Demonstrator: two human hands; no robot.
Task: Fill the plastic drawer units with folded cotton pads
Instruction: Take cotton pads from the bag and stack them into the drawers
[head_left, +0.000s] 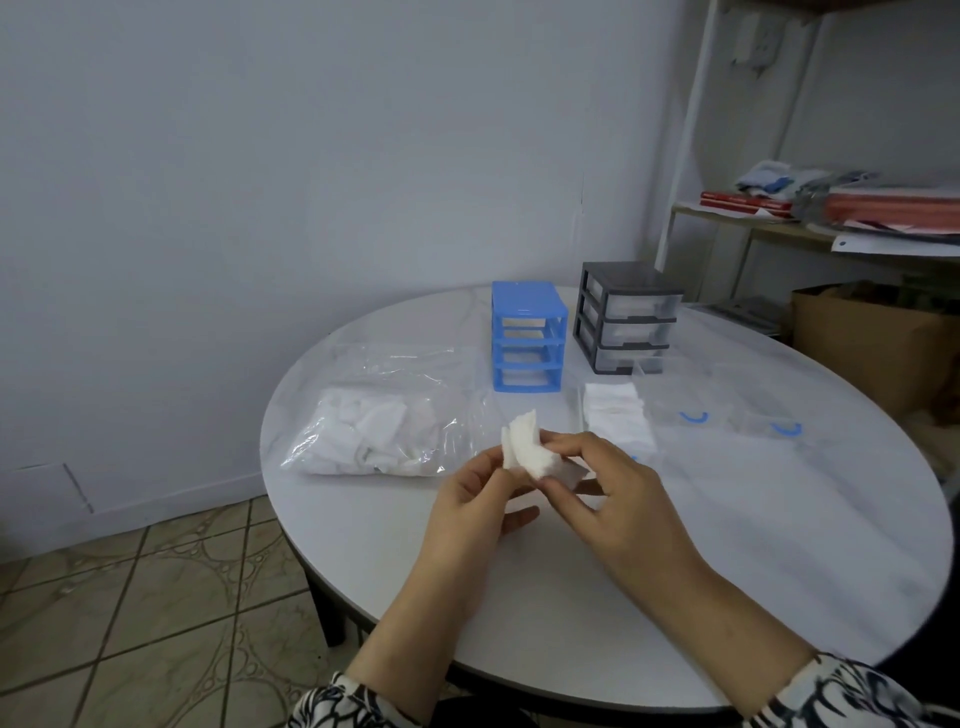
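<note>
Both hands are working a white cotton pad (524, 449) above the round table (779, 545) — the left hand (475, 506) is pinching its near-left edge, the right hand (605, 491) is pinching the other end, bending it into a fold. It is looking feather-light, soft and limp, so gripping at the edges suits it best. The blue drawer unit (527, 338) and grey drawer unit (626, 317) are standing well beyond.

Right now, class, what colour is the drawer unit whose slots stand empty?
Blue, shown best in the head view.
</note>
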